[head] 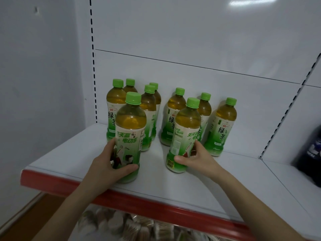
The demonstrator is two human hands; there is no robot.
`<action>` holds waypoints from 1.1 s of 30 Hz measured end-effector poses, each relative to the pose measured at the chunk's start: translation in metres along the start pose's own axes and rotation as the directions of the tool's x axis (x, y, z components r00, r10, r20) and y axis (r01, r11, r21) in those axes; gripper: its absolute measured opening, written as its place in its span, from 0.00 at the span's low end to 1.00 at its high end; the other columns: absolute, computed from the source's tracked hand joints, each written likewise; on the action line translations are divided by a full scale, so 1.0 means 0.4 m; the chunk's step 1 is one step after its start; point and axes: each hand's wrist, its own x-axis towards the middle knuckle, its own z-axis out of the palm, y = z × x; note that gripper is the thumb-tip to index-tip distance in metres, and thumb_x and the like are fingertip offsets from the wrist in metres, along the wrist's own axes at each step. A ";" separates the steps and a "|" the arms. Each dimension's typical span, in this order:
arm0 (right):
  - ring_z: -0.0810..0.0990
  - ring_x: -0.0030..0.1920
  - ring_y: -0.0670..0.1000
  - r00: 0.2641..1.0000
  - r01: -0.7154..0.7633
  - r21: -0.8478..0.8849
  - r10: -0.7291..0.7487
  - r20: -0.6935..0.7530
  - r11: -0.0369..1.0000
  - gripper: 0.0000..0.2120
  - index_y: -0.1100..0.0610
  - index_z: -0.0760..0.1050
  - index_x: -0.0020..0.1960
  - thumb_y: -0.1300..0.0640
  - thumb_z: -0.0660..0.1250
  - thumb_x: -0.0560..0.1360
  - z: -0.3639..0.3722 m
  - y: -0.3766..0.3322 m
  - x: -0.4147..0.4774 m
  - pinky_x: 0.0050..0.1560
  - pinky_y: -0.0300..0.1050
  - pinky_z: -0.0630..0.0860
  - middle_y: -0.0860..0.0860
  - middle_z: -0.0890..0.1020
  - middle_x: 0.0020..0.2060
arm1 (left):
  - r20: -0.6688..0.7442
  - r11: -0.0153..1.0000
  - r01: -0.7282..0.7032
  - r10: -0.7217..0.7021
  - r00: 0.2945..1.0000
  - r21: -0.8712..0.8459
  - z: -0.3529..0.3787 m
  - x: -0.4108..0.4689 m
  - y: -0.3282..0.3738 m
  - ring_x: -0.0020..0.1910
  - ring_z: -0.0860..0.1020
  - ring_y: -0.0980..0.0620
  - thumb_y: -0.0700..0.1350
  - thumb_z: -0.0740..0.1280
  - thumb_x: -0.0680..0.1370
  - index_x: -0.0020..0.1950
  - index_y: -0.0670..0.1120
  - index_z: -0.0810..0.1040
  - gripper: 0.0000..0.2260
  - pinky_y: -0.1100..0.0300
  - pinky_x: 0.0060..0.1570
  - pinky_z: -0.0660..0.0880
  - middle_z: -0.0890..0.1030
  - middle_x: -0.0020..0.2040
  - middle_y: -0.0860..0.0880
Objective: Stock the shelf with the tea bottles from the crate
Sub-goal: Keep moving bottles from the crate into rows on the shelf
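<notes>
Two clear plastic tea bottles with green screw caps, amber liquid and green-and-white labels are held upright on the white metal shelf (73, 153), one in each hand.

The near-left bottle (131, 129) is gripped low on its body by the left hand (107, 164). The thumb is wrapped across the near face of the label and the fingers are curled round the left side. Its base is set on the shelf board, close to the red front edge strip (121, 201).

The near-right bottle (186, 126) is gripped by the right hand (198, 159). The thumb is laid across the lower label and the fingers are curled round the right side. Its base is also set on the board, slightly farther in than the other.

Seven like bottles are stood upright toward the far wall. A left group of four (116, 108) is placed just behind the near-left bottle. A right group of three (225, 122) is placed behind and to the right of the near-right bottle. A strip of bare board is left between the two groups.

A white back panel (191, 40) and a slotted upright (93, 66) are noted on the far side. A dark bottle (311, 153) is recorded at the far right, too blurred for its label to be read. Pale packaged goods (121, 223) are seen below the shelf, but their kind cannot be told.
</notes>
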 end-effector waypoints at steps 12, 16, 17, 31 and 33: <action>0.74 0.53 0.39 1.000 0.000 0.013 0.000 0.024 1.000 0.28 0.52 0.64 0.63 0.57 0.73 0.67 -0.016 0.014 0.005 0.42 0.26 0.73 0.42 0.75 0.54 | -0.016 1.000 0.001 -0.001 1.000 -0.015 0.003 0.002 -0.007 0.46 0.72 0.70 0.77 0.66 0.46 0.51 0.71 0.60 0.36 0.74 0.43 0.69 0.69 0.48 0.71; 0.74 0.46 0.37 0.986 0.046 -0.100 -0.061 -0.155 0.994 0.33 0.50 0.62 0.60 0.53 0.77 0.63 0.021 0.006 0.007 0.44 0.29 0.72 0.37 0.72 0.47 | -0.008 1.000 0.009 -0.009 1.000 -0.014 0.001 0.002 -0.008 0.45 0.70 0.72 0.76 0.66 0.42 0.51 0.71 0.61 0.39 0.73 0.44 0.70 0.69 0.48 0.72; 0.75 0.48 0.40 0.982 0.042 -0.106 -0.061 -0.181 0.993 0.35 0.53 0.62 0.62 0.52 0.77 0.62 0.025 0.010 0.011 0.47 0.33 0.73 0.40 0.73 0.50 | -0.001 1.000 0.006 -0.006 1.000 -0.011 0.002 0.002 -0.009 0.45 0.70 0.72 0.74 0.67 0.43 0.51 0.71 0.61 0.38 0.72 0.46 0.70 0.69 0.48 0.72; 0.75 0.48 0.38 0.998 0.034 -0.137 -0.042 -0.056 0.990 0.23 0.45 0.68 0.54 0.52 0.75 0.65 0.010 0.031 0.015 0.47 0.31 0.74 0.37 0.76 0.48 | -0.022 1.000 -0.008 0.007 1.000 -0.002 0.008 0.003 -0.023 0.51 0.74 0.59 0.59 0.76 0.59 0.66 0.57 0.63 0.39 0.63 0.52 0.73 0.73 0.52 0.62; 0.75 0.46 0.36 0.992 0.050 -0.135 -0.064 -0.104 0.990 0.25 0.49 0.66 0.56 0.55 0.76 0.64 0.018 0.036 0.022 0.40 0.28 0.73 0.37 0.75 0.46 | -0.012 1.000 0.005 -0.005 1.000 -0.006 0.008 0.005 -0.025 0.52 0.73 0.57 0.59 0.76 0.58 0.66 0.57 0.62 0.40 0.60 0.55 0.73 0.73 0.54 0.60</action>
